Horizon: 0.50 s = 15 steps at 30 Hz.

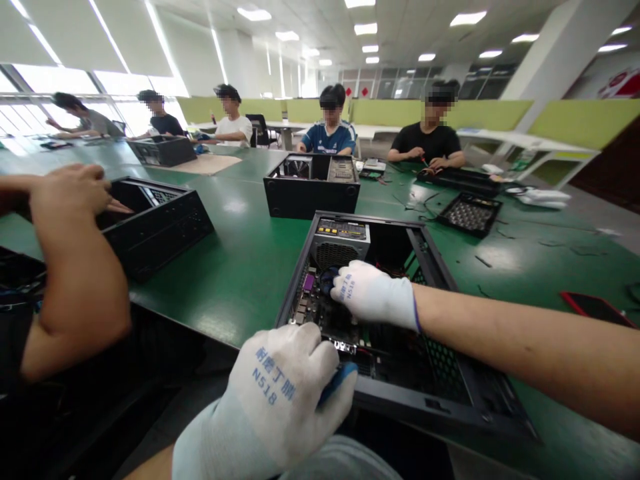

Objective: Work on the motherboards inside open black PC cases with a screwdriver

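An open black computer case (420,400) lies on its side on the green table, directly before me. My left hand (285,393), in a white glove with blue lettering, curls its fingers over the near left rim, by the metal slot brackets (345,347). Inside the case, my right hand (370,293), gloved alike, has its fingers bent together beside a dark round part (327,280) above the motherboard (313,310). What those fingertips hold, if anything, is hidden. A silver power supply (343,241) sits at the case's far left corner, and a purple port (309,283) shows below it.
At my left, a co-worker's arm (75,247) reaches into another black case (160,233). A further case (313,193) stands ahead. To the right are a black perforated tray (470,213), loose cables and a red-edged phone-like object (597,308). Several people sit across the table.
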Each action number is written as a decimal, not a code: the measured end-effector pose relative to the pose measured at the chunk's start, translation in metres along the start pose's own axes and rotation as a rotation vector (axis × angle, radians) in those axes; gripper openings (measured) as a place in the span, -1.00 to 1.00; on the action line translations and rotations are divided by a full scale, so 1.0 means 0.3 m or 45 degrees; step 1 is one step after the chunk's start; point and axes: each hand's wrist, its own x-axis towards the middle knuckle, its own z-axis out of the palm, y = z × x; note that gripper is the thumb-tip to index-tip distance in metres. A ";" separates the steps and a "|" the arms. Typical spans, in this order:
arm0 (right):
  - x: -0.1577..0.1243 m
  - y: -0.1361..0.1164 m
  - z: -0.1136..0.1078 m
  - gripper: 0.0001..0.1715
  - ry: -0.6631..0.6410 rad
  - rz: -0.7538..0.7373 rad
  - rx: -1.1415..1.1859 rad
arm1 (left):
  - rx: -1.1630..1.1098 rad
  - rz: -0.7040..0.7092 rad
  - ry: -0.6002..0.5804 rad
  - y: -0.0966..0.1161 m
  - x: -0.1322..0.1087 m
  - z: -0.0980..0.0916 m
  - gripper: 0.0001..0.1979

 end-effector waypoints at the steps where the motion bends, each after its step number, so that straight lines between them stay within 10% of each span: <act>1: -0.014 0.010 -0.002 -0.75 0.018 0.026 0.008 | -0.003 -0.001 -0.001 0.000 0.001 0.000 -0.76; 15: -0.147 0.176 0.033 -0.66 -0.059 0.549 0.038 | -0.027 -0.011 0.018 0.002 -0.006 0.003 -0.76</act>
